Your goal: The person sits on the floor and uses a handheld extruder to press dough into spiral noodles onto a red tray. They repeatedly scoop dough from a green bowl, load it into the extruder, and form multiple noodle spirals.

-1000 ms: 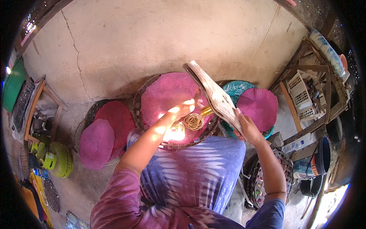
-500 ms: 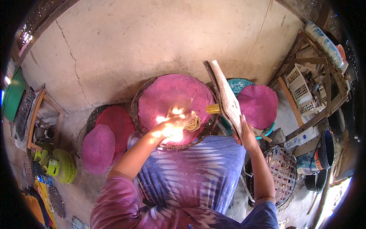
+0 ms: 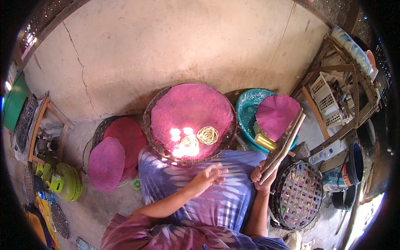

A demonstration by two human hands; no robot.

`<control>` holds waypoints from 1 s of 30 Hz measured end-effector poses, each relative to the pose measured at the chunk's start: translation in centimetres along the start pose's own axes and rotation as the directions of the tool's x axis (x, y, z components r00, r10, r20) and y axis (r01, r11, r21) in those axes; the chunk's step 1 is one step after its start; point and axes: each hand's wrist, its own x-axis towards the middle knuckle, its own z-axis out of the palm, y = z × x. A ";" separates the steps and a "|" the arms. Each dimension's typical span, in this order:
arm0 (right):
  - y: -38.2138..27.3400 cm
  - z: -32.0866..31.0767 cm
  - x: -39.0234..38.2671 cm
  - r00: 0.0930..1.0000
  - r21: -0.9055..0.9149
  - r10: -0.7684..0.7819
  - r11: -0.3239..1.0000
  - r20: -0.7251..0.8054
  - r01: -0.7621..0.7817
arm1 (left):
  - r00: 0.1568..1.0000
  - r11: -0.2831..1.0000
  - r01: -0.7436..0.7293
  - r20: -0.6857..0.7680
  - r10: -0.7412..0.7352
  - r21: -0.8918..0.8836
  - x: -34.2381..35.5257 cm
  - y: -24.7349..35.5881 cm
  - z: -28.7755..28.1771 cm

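Right of the round, brown woven basket, the right hand grips a long, brown wooden board, probably stiff and weighty, by its near end, likely its best hold, while on the basket's near side the left hand hovers empty.

Wooden board in right hand

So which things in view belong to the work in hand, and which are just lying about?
Likely in use:
wooden board with gold cylinder, gripped in the right hand
coiled strands on the large pink sheet in the round tray, beyond the empty left hand

Likely just lying about:
green gas cylinder, far left
white plastic crate, right
dark bucket, right
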 end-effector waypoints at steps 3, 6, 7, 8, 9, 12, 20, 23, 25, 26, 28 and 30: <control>-0.5 -0.2 0.5 0.998 0.021 -0.022 1.000 0.059 0.021 | 0.941 0.921 -0.288 -0.255 0.221 -0.263 2.7 -1.3 0.2; -1.0 -0.7 0.4 0.995 0.077 0.039 0.996 0.089 -0.046 | 0.929 0.945 -0.218 -0.349 0.124 -0.245 3.0 -1.2 -1.2; -1.0 -0.9 0.4 0.991 0.062 0.033 0.997 0.126 -0.041 | 0.941 0.966 -0.181 -0.317 0.115 -0.185 2.3 -0.9 -2.2; -1.0 -1.1 0.3 0.997 0.066 0.048 0.996 0.061 -0.052 | 0.934 0.971 -0.177 -0.338 0.114 -0.162 1.4 -0.5 -3.3; -1.0 -1.2 0.3 0.997 0.088 0.061 0.994 0.055 -0.065 | 0.953 0.985 -0.144 -0.282 0.113 -0.093 0.4 0.4 -5.2; -0.9 -1.5 0.5 0.990 0.060 0.054 0.996 0.127 -0.062 | 0.855 0.968 0.116 -0.519 0.017 0.222 -2.9 3.5 -11.7; -1.1 -0.9 0.9 0.998 0.035 0.039 0.999 0.048 -0.041 | 0.668 0.747 -0.188 -0.474 0.574 0.638 -4.3 10.9 -18.5; -1.1 -0.9 0.8 0.995 0.082 0.033 0.996 0.097 -0.041 | 0.363 0.131 0.176 -0.188 0.912 0.976 -3.9 13.1 -15.9; -1.1 -1.1 0.9 0.997 0.102 0.038 0.994 0.071 -0.045 | 0.422 -0.165 0.340 0.006 0.907 0.926 -3.5 13.9 -14.0; -1.0 -1.2 1.0 0.994 0.131 0.042 0.990 0.102 -0.055 | 0.487 -0.221 0.313 0.044 0.872 0.923 -3.2 14.1 -13.1; -1.0 -1.5 1.2 0.995 0.134 0.063 0.988 0.082 -0.074 | 0.566 -0.304 0.267 0.106 0.817 0.915 -2.4 14.6 -11.7; -1.1 -1.7 1.4 0.990 0.126 0.052 0.990 0.130 -0.068 | 0.609 -0.383 0.227 0.177 0.773 0.895 -1.5 15.0 -11.0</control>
